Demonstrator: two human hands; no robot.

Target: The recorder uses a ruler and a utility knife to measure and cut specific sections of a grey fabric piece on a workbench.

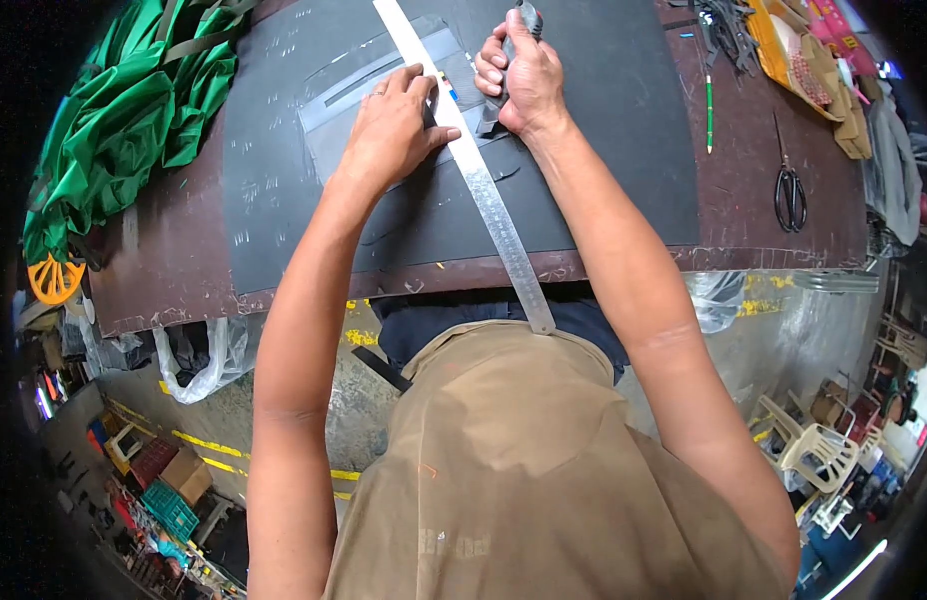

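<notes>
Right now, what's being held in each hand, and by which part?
The right hand grips a utility knife by its handle. The left hand holds nothing; it presses the metal ruler flat.

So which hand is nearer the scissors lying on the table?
Right. The right hand grips a utility knife beside the steel ruler, on the scissors' side. The left hand presses the ruler from its far side, farther away.
</notes>
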